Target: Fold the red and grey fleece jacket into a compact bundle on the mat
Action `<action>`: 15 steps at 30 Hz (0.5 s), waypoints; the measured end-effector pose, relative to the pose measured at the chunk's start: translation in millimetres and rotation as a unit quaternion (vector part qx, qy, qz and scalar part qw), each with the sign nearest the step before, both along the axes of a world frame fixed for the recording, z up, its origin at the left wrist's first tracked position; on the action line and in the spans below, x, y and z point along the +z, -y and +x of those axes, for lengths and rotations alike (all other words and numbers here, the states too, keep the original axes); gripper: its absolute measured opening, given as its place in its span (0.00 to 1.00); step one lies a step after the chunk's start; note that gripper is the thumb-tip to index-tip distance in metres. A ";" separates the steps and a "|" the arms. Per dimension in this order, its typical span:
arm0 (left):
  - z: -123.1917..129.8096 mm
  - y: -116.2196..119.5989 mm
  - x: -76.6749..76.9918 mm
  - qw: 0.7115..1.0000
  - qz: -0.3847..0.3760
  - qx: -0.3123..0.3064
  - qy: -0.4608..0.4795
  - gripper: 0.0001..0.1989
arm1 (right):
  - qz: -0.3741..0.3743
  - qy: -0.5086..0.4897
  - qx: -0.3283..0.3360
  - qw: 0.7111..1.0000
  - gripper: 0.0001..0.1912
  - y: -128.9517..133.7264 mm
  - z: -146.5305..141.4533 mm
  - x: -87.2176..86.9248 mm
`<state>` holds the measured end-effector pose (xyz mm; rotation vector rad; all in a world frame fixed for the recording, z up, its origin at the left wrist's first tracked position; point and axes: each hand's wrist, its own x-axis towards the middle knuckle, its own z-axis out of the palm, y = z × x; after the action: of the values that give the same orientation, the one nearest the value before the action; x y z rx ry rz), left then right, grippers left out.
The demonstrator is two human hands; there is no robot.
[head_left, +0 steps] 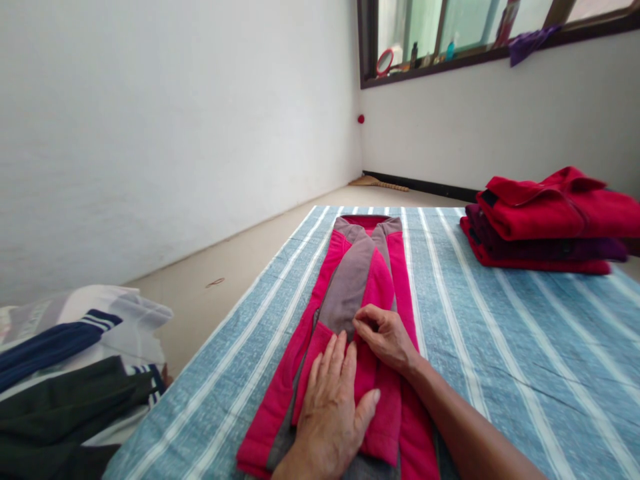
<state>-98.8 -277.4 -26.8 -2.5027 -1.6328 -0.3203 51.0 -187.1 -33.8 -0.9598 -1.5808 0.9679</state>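
Observation:
A pink and grey fleece jacket (345,280) lies folded lengthwise on the striped cover, its collar at the far end and its sleeves laid over the front. My left hand (333,400) rests flat on the folded pink sleeve, fingers stretched out and close together. Just right of its fingertips, my right hand (385,337) has thumb and forefinger pinched together at the grey and pink part of the sleeve. Whether cloth or something tiny is between those fingertips cannot be made out.
A blue, white-striped cover (450,333) spreads beneath the jacket. At the right stands a stack of folded red and purple garments (555,220). Dark clothes (65,400) and a white plastic bag (140,313) lie at the lower left. A white wall (175,120) rises behind.

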 end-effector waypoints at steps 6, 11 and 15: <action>0.7 0.1 1.4 1.000 0.002 -0.002 -0.006 0.31 | 0.001 -0.004 0.003 1.000 0.08 -1.2 -0.3 -1.3; 1.2 0.0 2.5 1.000 -0.005 0.003 -0.008 0.31 | -0.003 0.000 0.004 1.000 0.08 -0.8 0.2 -0.4; 1.1 0.0 2.7 1.000 -0.009 0.003 -0.005 0.31 | -0.003 0.004 0.002 1.000 0.08 -0.3 0.3 0.0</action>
<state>-97.7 -277.4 -24.0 -2.5079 -1.6461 -0.2933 51.4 -186.8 -33.8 -0.9667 -1.5880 0.9728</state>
